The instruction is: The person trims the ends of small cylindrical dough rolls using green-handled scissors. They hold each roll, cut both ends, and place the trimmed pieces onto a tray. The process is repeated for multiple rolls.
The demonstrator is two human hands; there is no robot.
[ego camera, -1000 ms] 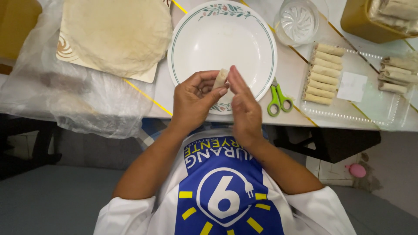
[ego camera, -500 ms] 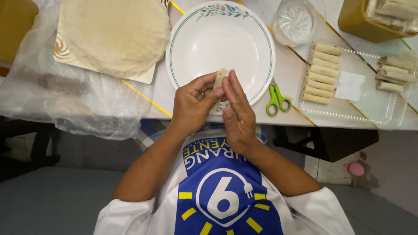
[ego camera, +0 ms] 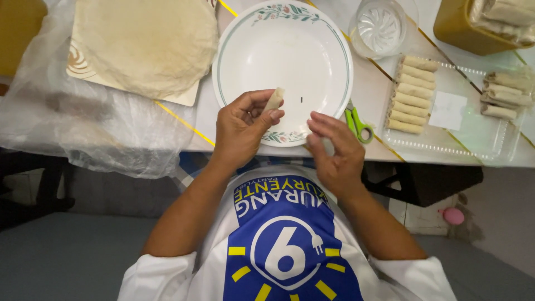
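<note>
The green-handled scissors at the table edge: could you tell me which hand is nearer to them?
Right. The right hand hovers just beside the green-handled scissors; the left hand is farther left.

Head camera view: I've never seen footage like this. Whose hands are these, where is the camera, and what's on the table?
The camera sits on a person's head and looks down at their own bare hands. The left hand pinches a small pale roll over a white plate. The right hand is open and holds nothing. Flat round wrappers lie to the left. To the right are green scissors, a glass bowl and a clear tray of finished rolls.
</note>
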